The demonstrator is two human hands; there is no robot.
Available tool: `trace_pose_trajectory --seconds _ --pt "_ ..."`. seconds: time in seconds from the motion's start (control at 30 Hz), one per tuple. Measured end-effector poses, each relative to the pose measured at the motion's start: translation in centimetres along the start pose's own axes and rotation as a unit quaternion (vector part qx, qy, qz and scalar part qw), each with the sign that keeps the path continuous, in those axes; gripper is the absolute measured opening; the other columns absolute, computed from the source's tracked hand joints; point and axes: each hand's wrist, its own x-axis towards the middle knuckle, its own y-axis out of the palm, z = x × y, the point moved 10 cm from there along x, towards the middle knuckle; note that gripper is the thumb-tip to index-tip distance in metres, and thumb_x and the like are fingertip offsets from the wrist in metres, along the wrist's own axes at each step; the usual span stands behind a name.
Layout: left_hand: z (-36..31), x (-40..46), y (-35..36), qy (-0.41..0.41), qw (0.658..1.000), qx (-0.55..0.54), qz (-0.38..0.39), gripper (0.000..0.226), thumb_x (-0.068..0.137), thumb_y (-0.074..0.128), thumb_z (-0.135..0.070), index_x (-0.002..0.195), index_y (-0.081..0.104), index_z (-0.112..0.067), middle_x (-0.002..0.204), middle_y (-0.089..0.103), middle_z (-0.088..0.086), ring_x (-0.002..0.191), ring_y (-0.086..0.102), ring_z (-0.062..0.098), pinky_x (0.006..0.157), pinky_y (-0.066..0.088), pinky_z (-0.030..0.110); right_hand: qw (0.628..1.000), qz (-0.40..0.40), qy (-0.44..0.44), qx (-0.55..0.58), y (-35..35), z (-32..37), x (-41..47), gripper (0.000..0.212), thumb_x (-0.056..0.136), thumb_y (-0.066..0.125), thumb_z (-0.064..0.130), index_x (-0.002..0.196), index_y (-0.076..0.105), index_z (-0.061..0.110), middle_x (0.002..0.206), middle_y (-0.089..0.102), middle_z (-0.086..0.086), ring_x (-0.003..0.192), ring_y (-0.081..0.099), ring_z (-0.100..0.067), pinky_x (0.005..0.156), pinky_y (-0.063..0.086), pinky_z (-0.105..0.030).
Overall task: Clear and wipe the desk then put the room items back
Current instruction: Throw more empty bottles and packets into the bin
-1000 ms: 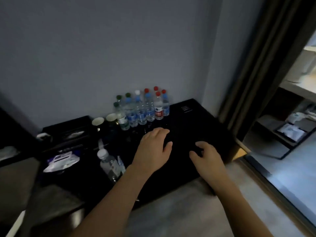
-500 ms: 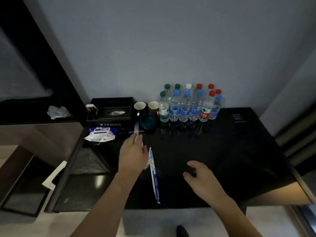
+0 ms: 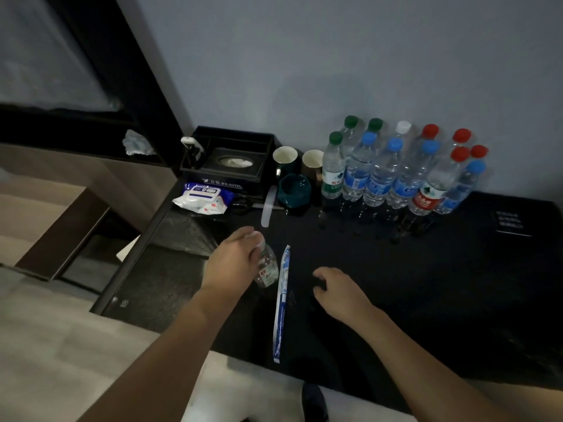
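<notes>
- One bottle is in my left hand, grip curled round its top, ready to lift it off the surface for wiping.
- My right hand hovers loose over the surface, holding nothing.
- Half a second ago my left hand only reached toward the bottle, beside the sachet; now it grips it.

Black desk: right half open; rear blocked by water bottles, mugs, tissue box.
</notes>
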Motion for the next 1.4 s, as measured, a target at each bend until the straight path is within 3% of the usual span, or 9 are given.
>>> trace_pose_trajectory --seconds 0.13,0.2,0.3,0.47,0.6,0.7,0.93,1.1,1.4 --pt "0.5 0.1 0.3 -0.016 0.999 -0.040 -0.030 0.025 0.093 0.063 -0.016 0.117 0.071 -0.018 0.140 0.056 0.003 0.115 0.062 0.021 0.094 0.051 0.034 0.998 0.007 0.044 0.044 1.3 0.4 6.0 0.025 0.091 0.055 0.041 0.101 0.060 0.018 0.098 0.063 0.002 0.087 0.061 -0.015 0.077 0.053 -0.034" --pt "0.5 0.1 0.2 -0.011 0.998 -0.045 -0.041 0.025 0.092 0.064 -0.014 0.115 0.072 -0.018 0.137 0.058 0.004 0.114 0.063 0.021 0.091 0.049 0.030 0.997 0.022 0.070 0.039 2.7 0.8 9.0 0.032 0.089 0.055 0.047 0.085 0.058 0.016 0.084 0.063 -0.001 0.075 0.062 -0.018 0.064 0.050 -0.032" --pt "0.7 0.1 0.2 -0.003 0.997 -0.060 -0.048 0.024 0.093 0.064 -0.015 0.116 0.072 -0.018 0.136 0.059 0.004 0.113 0.064 0.018 0.090 0.046 0.024 0.995 0.058 0.086 0.012 5.9 1.4 12.3 0.035 0.089 0.058 0.048 0.088 0.063 0.014 0.087 0.066 -0.004 0.077 0.064 -0.020 0.062 0.047 -0.030" --pt "0.9 -0.1 0.1 -0.012 0.996 -0.072 -0.057 0.026 0.095 0.062 -0.022 0.120 0.070 -0.023 0.141 0.055 -0.002 0.115 0.061 0.014 0.088 0.042 0.019 0.995 0.035 0.092 -0.022 6.1 1.8 12.9 0.014 0.093 0.053 0.024 0.083 0.052 0.015 0.079 0.057 0.000 0.069 0.054 -0.016 0.063 0.042 -0.027" --pt "0.9 -0.2 0.1 -0.023 0.997 -0.073 -0.034 0.032 0.097 0.058 -0.021 0.129 0.063 -0.023 0.148 0.047 -0.002 0.125 0.055 0.018 0.096 0.048 0.028 0.992 -0.026 0.113 0.047 2.6 0.9 9.8 0.022 0.093 0.056 0.028 0.075 0.056 0.015 0.072 0.059 0.000 0.060 0.057 -0.014 0.050 0.039 -0.026" --pt "0.6 -0.7 -0.9 -0.018 0.998 -0.060 -0.033 0.032 0.096 0.059 -0.018 0.127 0.064 -0.019 0.144 0.051 0.000 0.119 0.059 0.020 0.097 0.049 0.029 0.988 -0.068 0.059 0.126 -0.7 2.5 5.5 0.017 0.092 0.059 0.030 0.078 0.059 0.020 0.073 0.062 0.002 0.061 0.059 -0.012 0.051 0.040 -0.026" --pt "5.4 -6.2 -9.7 -0.071 0.983 -0.076 -0.152 0.032 0.091 0.066 -0.019 0.123 0.065 -0.021 0.137 0.055 -0.009 0.108 0.059 0.006 0.086 0.043 0.015 0.958 -0.157 -0.066 0.231 -5.7 12.1 -1.1 0.011 0.092 0.063 0.028 0.083 0.060 0.022 0.079 0.061 0.004 0.070 0.060 -0.010 0.059 0.041 -0.021" --pt "11.4 -12.2 -18.6 -0.091 0.955 -0.084 -0.270 0.029 0.088 0.070 -0.019 0.117 0.066 -0.018 0.126 0.060 -0.007 0.110 0.060 0.011 0.088 0.053 0.029 0.949 -0.100 -0.155 0.254 -1.6 23.8 -3.6 0.005 0.092 0.063 0.026 0.090 0.059 0.027 0.087 0.062 0.008 0.075 0.061 -0.001 0.060 0.042 -0.014" --pt "28.7 -28.9 -33.6 -0.198 0.889 -0.045 -0.410 0.032 0.087 0.070 -0.020 0.118 0.065 -0.019 0.125 0.061 -0.007 0.101 0.061 0.013 0.082 0.055 0.032 0.928 0.005 -0.287 0.235 12.8 46.3 -9.7 0.005 0.091 0.065 0.027 0.095 0.064 0.024 0.087 0.067 0.010 0.075 0.063 0.002 0.060 0.047 -0.012"
